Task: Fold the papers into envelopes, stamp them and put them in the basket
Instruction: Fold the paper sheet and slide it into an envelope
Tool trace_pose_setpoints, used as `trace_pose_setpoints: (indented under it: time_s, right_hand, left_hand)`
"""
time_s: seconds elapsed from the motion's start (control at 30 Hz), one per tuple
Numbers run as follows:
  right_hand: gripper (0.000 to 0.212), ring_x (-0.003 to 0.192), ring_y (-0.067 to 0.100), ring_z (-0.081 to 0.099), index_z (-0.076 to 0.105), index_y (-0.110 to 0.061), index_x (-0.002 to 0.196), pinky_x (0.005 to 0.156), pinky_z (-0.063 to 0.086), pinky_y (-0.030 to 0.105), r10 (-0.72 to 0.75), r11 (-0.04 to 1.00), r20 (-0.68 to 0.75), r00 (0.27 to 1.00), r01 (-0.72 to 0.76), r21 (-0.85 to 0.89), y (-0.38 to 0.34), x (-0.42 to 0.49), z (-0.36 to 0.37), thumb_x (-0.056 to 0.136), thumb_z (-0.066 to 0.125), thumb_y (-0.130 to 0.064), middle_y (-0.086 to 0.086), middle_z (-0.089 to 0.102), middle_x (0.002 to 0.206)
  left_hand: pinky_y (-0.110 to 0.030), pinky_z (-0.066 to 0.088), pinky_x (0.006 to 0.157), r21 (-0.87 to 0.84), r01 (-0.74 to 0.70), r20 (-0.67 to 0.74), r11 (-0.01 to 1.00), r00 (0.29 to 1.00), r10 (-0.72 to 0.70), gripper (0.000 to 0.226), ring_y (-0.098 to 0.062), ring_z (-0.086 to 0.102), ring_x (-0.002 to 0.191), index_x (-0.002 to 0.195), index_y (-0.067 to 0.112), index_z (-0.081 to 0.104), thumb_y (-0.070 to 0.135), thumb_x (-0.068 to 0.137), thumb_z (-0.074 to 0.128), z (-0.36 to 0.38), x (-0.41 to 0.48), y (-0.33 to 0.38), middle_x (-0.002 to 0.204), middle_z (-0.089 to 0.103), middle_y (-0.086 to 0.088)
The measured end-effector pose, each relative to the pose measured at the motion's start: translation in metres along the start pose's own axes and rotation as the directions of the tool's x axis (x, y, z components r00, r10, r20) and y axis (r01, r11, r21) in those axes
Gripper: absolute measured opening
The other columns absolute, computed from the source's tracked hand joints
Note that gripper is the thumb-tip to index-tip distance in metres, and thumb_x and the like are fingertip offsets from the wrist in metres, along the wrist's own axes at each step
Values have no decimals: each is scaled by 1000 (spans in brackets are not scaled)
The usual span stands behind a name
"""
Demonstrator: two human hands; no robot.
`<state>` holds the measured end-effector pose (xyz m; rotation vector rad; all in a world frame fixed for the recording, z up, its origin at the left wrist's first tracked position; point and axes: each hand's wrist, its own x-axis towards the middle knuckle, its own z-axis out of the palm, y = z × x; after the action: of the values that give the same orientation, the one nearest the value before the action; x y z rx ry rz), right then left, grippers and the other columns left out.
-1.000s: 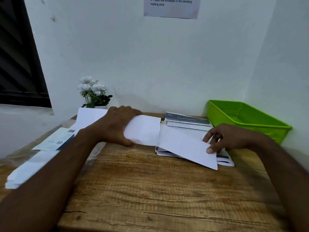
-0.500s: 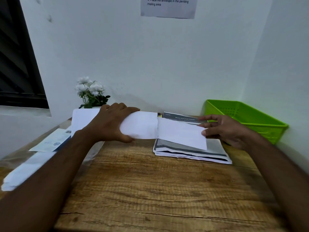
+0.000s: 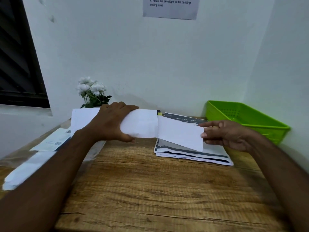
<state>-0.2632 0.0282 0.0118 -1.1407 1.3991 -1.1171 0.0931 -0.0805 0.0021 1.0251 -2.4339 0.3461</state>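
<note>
Envelope (image 3: 140, 124) is above the table (image 3: 150, 190) — left hand (image 3: 110, 121) wraps around it, right hand (image 3: 225, 134) pinches a folded paper (image 3: 180, 133) at its opening. Under them, a stack (image 3: 192, 154) headed "Store Kitchen", green basket (image 3: 247, 118) beside; the wall notice (image 3: 170, 7) reads "4. Place the envelope in the pending mailing area".

The back wall (image 3: 150, 64) is white and plain. A side wall (image 3: 284, 56) meets it in a corner on the right. High on the back wall hangs a paper sign (image 3: 170, 9) with small dark words; the top of it is cut off. On the left is a dark window (image 3: 15, 56) with slanted slats. Under it runs a white ledge (image 3: 23, 113). A wooden desk (image 3: 158, 190) stands in the corner, brown with dark lines in the wood. White flowers (image 3: 91, 88) with green leaves stand at the back of the desk, near the wall. The light is soft and even.
</note>
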Motion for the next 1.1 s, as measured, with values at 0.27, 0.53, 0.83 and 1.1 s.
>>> trace_pose_setpoints:
  time_s: [0.27,0.53,0.83,1.1]
  right_hand:
    - [20,64,9,70,64,-6,86,57,57,19,-183,963,-141,973,207,173,2,0,16,72,71,7,5,71,73]
    - [19,67,12,71,67,-3,89,62,58,21,-216,937,-135,967,244,249,1,-1,25,77,65,12,5,71,74]
    - [20,59,16,67,68,-9,90,59,57,24,-243,946,-87,966,255,199,0,-7,35,75,70,4,5,71,73]
    - [19,60,15,68,68,-9,91,58,57,24,-250,960,-83,965,258,105,3,-10,52,77,72,3,6,73,73]
  left_hand:
    - [-35,25,90,21,-5,6,1000,1000,5,107,-15,43,108,141,28,36,81,49,51,-4,1,6,117,49,6]
    - [-33,23,87,63,-64,8,996,998,64,105,-15,45,108,141,27,35,80,52,53,0,5,15,118,50,5]
    - [-32,23,85,74,-95,-7,993,995,96,103,-16,45,105,141,25,36,77,54,56,0,5,26,116,49,4]
    - [-35,26,89,97,-108,4,989,994,108,104,-17,46,107,141,24,36,79,55,54,2,6,40,118,49,4]
